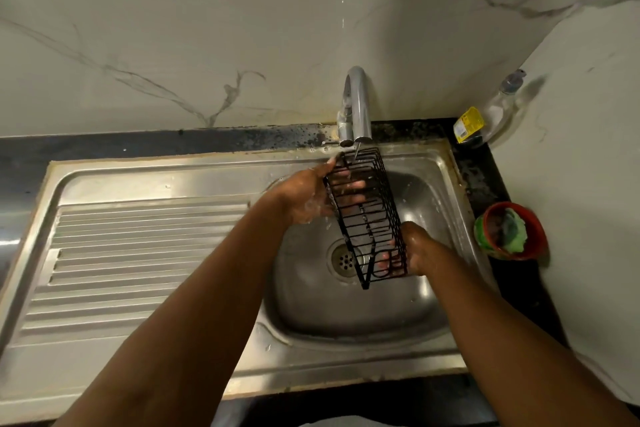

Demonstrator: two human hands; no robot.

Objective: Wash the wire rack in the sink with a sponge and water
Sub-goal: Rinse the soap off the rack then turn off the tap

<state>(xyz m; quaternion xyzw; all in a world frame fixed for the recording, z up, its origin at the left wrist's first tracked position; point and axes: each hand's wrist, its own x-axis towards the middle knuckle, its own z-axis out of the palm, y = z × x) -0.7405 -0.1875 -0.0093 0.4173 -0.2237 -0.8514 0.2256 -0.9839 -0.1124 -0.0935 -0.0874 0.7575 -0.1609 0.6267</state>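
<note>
Head camera: a person holds a black wire rack (367, 215) tilted over the basin of a steel sink (156, 180), its upper end under the faucet (358, 104), where a thin stream of water falls on it. The left hand (304, 198), flecked with suds, has its grip closed round the rack's upper side, fingers showing through the wires; the right hand (420, 250) has its grip closed round the lower end, just above the drain (344, 258). The rack looks light and stiff, an open cage of thin coated rods that should not bend under a scrub, but wet and soapy wire is likely to be slippery, so the firmest hold seems to be at the end frames and thicker edge rods, where the hands now are, rather than on single thin bars. Nothing lies in the basin beneath it. On the dark desk (104, 146) to the right, a red tub (535, 236) holds a green pad (512, 225), probably the sponge, within reach of the right hand but well apart from the rack. A clear bottle (491, 114) stands in the back corner. The faucet spout, close over the rack's top end, is the one thing that could catch it when turned.
</note>
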